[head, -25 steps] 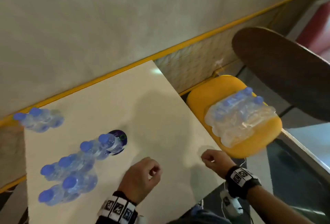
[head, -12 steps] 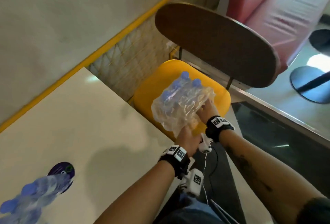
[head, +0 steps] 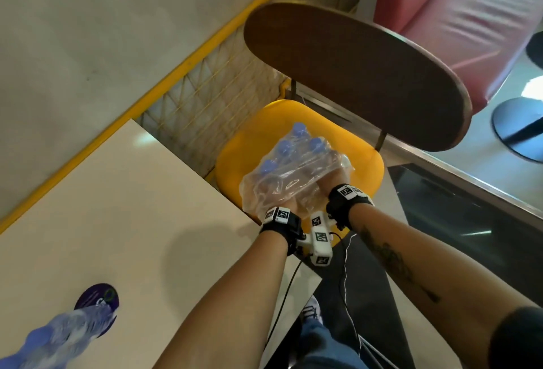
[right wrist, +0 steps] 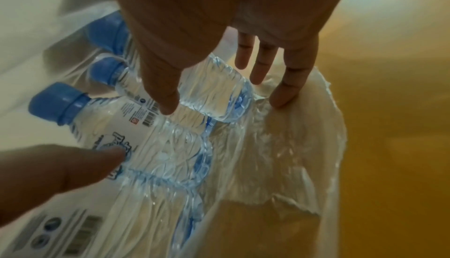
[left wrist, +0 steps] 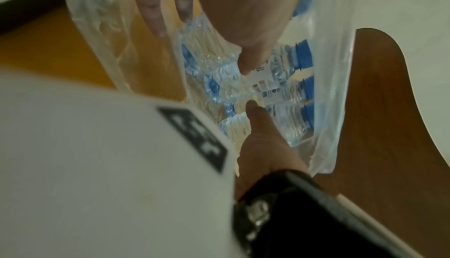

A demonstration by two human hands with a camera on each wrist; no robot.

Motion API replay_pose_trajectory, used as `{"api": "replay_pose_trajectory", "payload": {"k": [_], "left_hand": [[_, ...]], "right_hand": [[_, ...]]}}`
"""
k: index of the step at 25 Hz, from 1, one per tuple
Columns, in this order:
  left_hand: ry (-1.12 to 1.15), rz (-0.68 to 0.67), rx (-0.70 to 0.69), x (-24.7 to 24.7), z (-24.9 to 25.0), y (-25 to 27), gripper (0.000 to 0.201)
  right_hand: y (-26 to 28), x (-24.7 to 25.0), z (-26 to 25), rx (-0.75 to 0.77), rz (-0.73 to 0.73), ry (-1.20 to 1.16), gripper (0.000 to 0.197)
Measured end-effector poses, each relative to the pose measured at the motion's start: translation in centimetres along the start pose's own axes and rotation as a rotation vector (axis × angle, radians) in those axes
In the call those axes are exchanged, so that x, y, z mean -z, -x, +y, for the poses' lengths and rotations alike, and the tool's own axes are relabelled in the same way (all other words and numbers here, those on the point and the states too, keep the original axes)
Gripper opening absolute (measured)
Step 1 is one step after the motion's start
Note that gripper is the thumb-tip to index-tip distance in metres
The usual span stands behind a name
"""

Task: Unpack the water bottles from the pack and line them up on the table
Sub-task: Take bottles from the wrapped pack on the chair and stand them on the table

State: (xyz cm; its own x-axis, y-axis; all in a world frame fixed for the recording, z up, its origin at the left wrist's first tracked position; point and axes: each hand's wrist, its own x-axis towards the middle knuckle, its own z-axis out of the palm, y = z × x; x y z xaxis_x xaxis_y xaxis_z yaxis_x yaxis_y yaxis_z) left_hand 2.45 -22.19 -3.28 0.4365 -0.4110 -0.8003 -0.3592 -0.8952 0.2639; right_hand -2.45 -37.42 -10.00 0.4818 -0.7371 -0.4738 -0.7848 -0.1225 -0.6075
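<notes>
A pack of water bottles (head: 296,174) in torn clear wrap lies on the yellow chair seat (head: 249,145), blue caps pointing away. Both of my hands reach into its near end. In the right wrist view my right hand (right wrist: 212,92) has its thumb on one side of a bottle (right wrist: 216,81) and its fingers on the other, against the film. My left hand (left wrist: 201,50) reaches in beside it with straight fingers, its thumb (right wrist: 97,158) pressing a bottle's label. Several unpacked bottles (head: 58,336) stand blurred at the table's near left.
The white table (head: 117,207) carries a purple disc (head: 100,295) beside the bottles. A dark wooden chair back (head: 352,74) rises behind the seat. A red sofa (head: 470,16) and a black round table base (head: 520,127) are at the far right.
A second ago both hands hovered over the table's near edge. The view has swung right to the chair, and both hands have gone into the pack's wrap.
</notes>
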Motion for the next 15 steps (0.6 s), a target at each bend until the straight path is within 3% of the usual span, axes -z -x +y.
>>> {"api": "replay_pose_trajectory", "payload": {"k": [1, 3, 5, 8, 10, 12, 15], "left_hand": [[-0.059, 0.014, -0.015, 0.4, 0.2, 0.6, 0.045], [-0.108, -0.001, -0.001, 0.3, -0.3, 0.2, 0.042], [-0.240, -0.008, -0.140, -0.3, -0.5, -1.5, 0.055], [-0.242, 0.119, -0.208, -1.5, -1.0, -0.9, 0.056], [-0.155, 0.208, -0.293, -2.5, -0.8, 0.2, 0.062], [0.052, 0.266, -0.462, -2.6, -0.9, 2.6, 0.068], [0.316, 0.210, -0.596, -2.2, -3.2, 7.6, 0.066]], "right_hand": [[-0.1, 0.2, 0.0, 0.021, -0.011, 0.025, 0.022], [0.0, 0.9, -0.3, 0.076, -0.004, 0.163, 0.017], [0.3, 1.4, -0.2, 0.154, -0.009, 0.266, 0.036], [1.5, 2.1, 0.8, 0.266, -0.003, 0.164, 0.067], [2.3, 3.0, 2.1, 0.352, -0.064, 0.148, 0.072], [3.5, 4.0, 3.2, 0.407, -0.122, 0.186, 0.073], [6.5, 4.6, 5.0, 0.486, -0.181, 0.166, 0.064]]}}
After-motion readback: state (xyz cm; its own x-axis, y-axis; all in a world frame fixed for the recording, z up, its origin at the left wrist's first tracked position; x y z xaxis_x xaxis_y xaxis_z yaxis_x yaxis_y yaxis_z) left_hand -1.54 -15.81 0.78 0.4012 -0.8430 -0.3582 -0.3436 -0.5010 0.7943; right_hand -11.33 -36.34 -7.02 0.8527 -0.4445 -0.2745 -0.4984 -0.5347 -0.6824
